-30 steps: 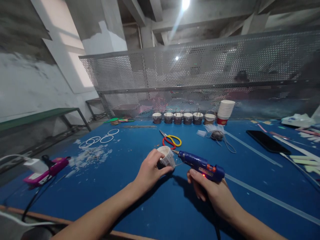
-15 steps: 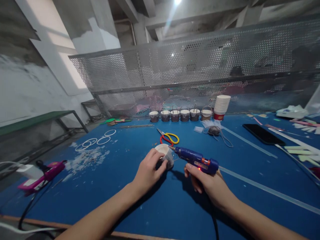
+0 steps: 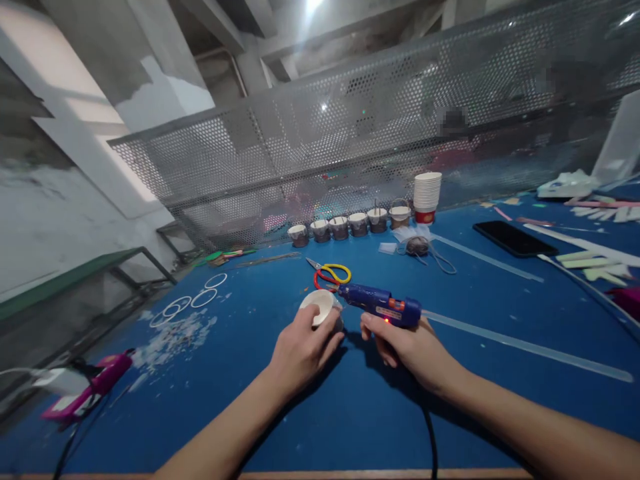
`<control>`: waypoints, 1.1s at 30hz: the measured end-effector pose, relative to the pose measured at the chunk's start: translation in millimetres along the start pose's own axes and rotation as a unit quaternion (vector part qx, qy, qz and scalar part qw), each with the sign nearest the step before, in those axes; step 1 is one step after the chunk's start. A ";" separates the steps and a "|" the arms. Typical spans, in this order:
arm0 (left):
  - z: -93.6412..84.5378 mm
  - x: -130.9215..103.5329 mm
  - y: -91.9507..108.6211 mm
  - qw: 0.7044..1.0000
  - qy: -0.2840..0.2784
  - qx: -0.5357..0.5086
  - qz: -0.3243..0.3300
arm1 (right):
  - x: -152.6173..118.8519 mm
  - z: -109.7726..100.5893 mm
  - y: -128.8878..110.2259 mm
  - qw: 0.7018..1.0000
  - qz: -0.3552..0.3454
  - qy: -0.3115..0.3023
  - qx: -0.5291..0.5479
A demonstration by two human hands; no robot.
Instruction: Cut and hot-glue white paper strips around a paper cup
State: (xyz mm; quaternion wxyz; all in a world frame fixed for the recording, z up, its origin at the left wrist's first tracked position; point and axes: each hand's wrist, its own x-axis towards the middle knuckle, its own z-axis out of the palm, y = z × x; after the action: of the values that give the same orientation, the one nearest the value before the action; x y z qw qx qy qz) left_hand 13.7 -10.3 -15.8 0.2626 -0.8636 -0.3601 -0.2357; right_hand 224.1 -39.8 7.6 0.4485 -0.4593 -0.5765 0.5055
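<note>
My left hand [image 3: 305, 343] grips a white paper cup [image 3: 323, 303] by its rim, the thumb and fingers on its near side. Something grey wraps the cup's outer wall, mostly covered by my fingers. In my right hand [image 3: 405, 347] is a blue glue gun [image 3: 377, 303], its small red light lit and a long clear glue stick [image 3: 525, 343] sticking out at the back. The gun's nozzle points left, just above and right of the cup's rim; whether it touches cannot be told. Scissors [image 3: 330, 273] with one red and one yellow handle lie right behind the cup.
Several wrapped cups [image 3: 339, 229] line the table's back, beside a stack of paper cups [image 3: 427, 197]. A ball of grey cord [image 3: 417, 247] and a black phone [image 3: 515, 238] lie right. White rings [image 3: 204, 297] and a magenta power strip [image 3: 90, 393] are left.
The view has tilted and shifted. My left hand has turned the cup, so its opening shows more towards me. The glue gun has stayed in my right hand near the rim.
</note>
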 end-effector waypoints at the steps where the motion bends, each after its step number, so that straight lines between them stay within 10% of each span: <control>1: 1.1 0.6 0.5 1.000 -0.005 0.013 0.016 | 0.0 0.0 -0.3 1.000 0.000 -0.001 0.003; 18: 1.7 6.5 6.5 0.995 -0.055 0.075 0.025 | 3.5 -3.9 -2.0 1.000 -0.019 0.005 0.014; 33: -31.6 -3.9 -12.2 0.988 0.150 0.013 0.043 | 7.9 -9.3 -2.4 0.998 -0.020 0.038 0.036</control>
State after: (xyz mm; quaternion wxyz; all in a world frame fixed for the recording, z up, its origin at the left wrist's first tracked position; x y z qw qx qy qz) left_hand -4.7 -24.6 9.1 0.3343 -0.8299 -0.2821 -0.3462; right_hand 231.7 -30.6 11.2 0.4964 -0.4496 -0.5497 0.4992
